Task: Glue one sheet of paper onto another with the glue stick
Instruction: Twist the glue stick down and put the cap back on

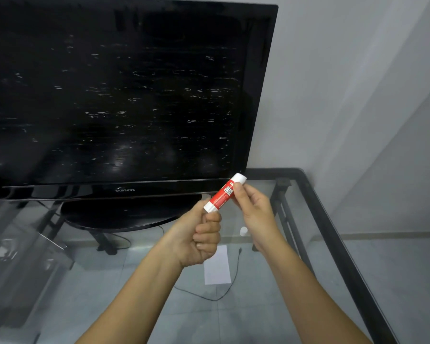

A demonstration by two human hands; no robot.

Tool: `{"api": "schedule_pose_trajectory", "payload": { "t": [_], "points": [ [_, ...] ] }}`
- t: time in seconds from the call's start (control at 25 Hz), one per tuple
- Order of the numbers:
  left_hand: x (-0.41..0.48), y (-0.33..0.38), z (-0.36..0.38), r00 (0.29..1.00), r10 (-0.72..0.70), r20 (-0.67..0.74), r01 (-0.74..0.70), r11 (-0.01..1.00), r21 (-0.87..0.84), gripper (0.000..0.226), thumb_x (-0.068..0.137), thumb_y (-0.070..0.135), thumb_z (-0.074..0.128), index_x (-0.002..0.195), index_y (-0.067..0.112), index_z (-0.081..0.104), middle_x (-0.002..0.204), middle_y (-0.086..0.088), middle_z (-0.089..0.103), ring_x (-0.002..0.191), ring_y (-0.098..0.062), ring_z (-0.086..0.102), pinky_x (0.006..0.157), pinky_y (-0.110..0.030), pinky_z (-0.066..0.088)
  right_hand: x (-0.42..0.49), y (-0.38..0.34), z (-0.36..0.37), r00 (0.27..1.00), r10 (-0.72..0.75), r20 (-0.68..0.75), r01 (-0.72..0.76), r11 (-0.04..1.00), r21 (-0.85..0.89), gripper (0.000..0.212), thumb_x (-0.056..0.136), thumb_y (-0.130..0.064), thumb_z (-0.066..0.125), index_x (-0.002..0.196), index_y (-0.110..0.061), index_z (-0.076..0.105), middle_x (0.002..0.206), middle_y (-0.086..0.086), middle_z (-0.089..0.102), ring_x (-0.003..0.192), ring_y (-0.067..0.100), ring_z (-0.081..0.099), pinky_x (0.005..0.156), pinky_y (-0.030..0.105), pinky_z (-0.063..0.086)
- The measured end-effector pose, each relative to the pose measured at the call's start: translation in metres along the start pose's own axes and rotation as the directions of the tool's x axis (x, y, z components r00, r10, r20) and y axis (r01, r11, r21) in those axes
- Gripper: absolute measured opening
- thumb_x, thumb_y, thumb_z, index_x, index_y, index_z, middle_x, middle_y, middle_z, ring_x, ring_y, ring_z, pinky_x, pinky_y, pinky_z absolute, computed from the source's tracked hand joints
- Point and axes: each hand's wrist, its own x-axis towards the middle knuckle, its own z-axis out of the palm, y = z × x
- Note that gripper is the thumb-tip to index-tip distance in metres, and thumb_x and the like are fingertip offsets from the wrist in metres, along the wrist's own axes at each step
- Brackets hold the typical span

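A red and white glue stick point(224, 192) is held tilted in the air above the glass table, its upper white end pointing up and to the right. My right hand point(255, 212) grips its red middle between thumb and fingers. My left hand point(198, 235) pinches the lower white end. A small white sheet of paper point(217, 266) lies flat on the glass below my hands, partly hidden by my left hand. I see only one sheet. A small white round thing point(243, 231), perhaps a cap, lies on the glass beside my right wrist.
A large black television point(114, 95) on an oval stand point(124, 214) fills the back of the glass table point(308, 244). The table's black metal frame point(343, 247) runs along the right edge. A thin black cable point(224, 292) shows through the glass. A grey wall stands on the right.
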Motion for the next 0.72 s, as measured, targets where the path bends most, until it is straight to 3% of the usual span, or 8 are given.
{"api": "schedule_pose_trajectory", "payload": {
  "t": [0.08, 0.16, 0.28, 0.4, 0.48, 0.56, 0.64, 0.72],
  "points": [
    [0.002, -0.004, -0.002, 0.981, 0.193, -0.032, -0.184, 0.964, 0.194, 0.051, 0.088, 0.059, 0.042, 0.073, 0.012, 0.057, 0.047, -0.002, 0.051, 0.036, -0.009, 0.043, 0.035, -0.018, 0.038, 0.0, -0.001, -0.001, 1.0, -0.016, -0.001, 0.016, 1.0, 0.006, 0.03, 0.079, -0.057, 0.053, 0.091, -0.035, 0.068, 0.092, -0.007, 0.071, 0.096, 0.003, 0.063, 0.074, 0.009, 0.046],
    [0.003, -0.01, -0.003, 0.816, 0.577, -0.018, -0.517, 0.745, 0.422, 0.042, 0.082, 0.054, 0.054, 0.096, 0.014, 0.055, 0.069, -0.004, 0.061, 0.054, -0.01, 0.054, 0.051, -0.019, 0.047, -0.001, -0.003, -0.002, 0.999, -0.042, 0.001, 0.042, 0.999, 0.026, 0.029, 0.08, -0.056, 0.052, 0.092, -0.034, 0.068, 0.094, -0.01, 0.071, 0.097, 0.003, 0.063, 0.076, 0.009, 0.046],
    [0.005, -0.014, -0.002, 0.691, 0.721, 0.038, -0.606, 0.551, 0.573, 0.04, 0.082, 0.051, 0.051, 0.095, 0.014, 0.055, 0.066, -0.001, 0.066, 0.056, -0.009, 0.058, 0.052, -0.017, 0.047, -0.001, -0.004, -0.001, 0.998, -0.064, 0.007, 0.064, 0.997, 0.044, 0.03, 0.081, -0.056, 0.051, 0.095, -0.035, 0.068, 0.094, -0.011, 0.071, 0.099, 0.004, 0.062, 0.08, 0.01, 0.045],
    [0.004, -0.011, 0.003, 0.748, 0.652, -0.124, -0.432, 0.62, 0.655, 0.047, 0.09, 0.056, 0.038, 0.075, 0.014, 0.055, 0.046, 0.001, 0.056, 0.038, -0.008, 0.048, 0.038, -0.017, 0.038, -0.001, -0.004, 0.002, 0.998, -0.056, 0.001, 0.056, 0.998, 0.03, 0.028, 0.08, -0.057, 0.051, 0.092, -0.039, 0.068, 0.093, -0.012, 0.071, 0.099, 0.003, 0.062, 0.079, 0.01, 0.046],
    [-0.001, -0.001, 0.005, 0.965, 0.222, -0.139, -0.176, 0.942, 0.288, 0.053, 0.092, 0.053, 0.037, 0.058, 0.015, 0.051, 0.035, 0.004, 0.043, 0.028, -0.008, 0.035, 0.028, -0.018, 0.03, -0.001, -0.004, 0.002, 0.999, -0.05, 0.0, 0.05, 0.998, 0.032, 0.025, 0.079, -0.058, 0.052, 0.09, -0.042, 0.068, 0.092, -0.015, 0.07, 0.098, 0.003, 0.062, 0.08, 0.011, 0.047],
    [-0.01, 0.009, 0.005, 0.99, -0.116, 0.077, 0.123, 0.987, -0.099, 0.056, 0.092, 0.052, 0.037, 0.05, 0.015, 0.047, 0.031, 0.005, 0.039, 0.023, -0.007, 0.033, 0.025, -0.016, 0.025, 0.0, -0.004, 0.001, 0.999, -0.051, 0.003, 0.051, 0.999, 0.001, 0.021, 0.079, -0.058, 0.051, 0.087, -0.046, 0.066, 0.086, -0.017, 0.069, 0.093, 0.004, 0.062, 0.078, 0.012, 0.048],
    [-0.01, 0.008, 0.003, 0.996, -0.07, 0.053, 0.071, 0.997, -0.024, 0.061, 0.091, 0.058, 0.033, 0.054, 0.013, 0.051, 0.033, 0.003, 0.042, 0.025, -0.007, 0.036, 0.027, -0.015, 0.028, 0.0, -0.004, 0.001, 0.998, -0.06, 0.01, 0.06, 0.998, -0.017, 0.019, 0.08, -0.057, 0.05, 0.086, -0.048, 0.066, 0.083, -0.018, 0.068, 0.091, 0.002, 0.062, 0.075, 0.01, 0.047],
    [-0.004, 0.004, 0.003, 0.975, 0.197, -0.106, -0.159, 0.944, 0.291, 0.057, 0.09, 0.06, 0.034, 0.078, 0.012, 0.06, 0.047, -0.002, 0.055, 0.037, -0.01, 0.046, 0.037, -0.018, 0.038, 0.001, -0.004, 0.001, 0.997, -0.075, 0.001, 0.075, 0.997, -0.009, 0.021, 0.081, -0.056, 0.05, 0.087, -0.044, 0.067, 0.084, -0.018, 0.069, 0.092, -0.001, 0.062, 0.074, 0.007, 0.045]
  ]
}}
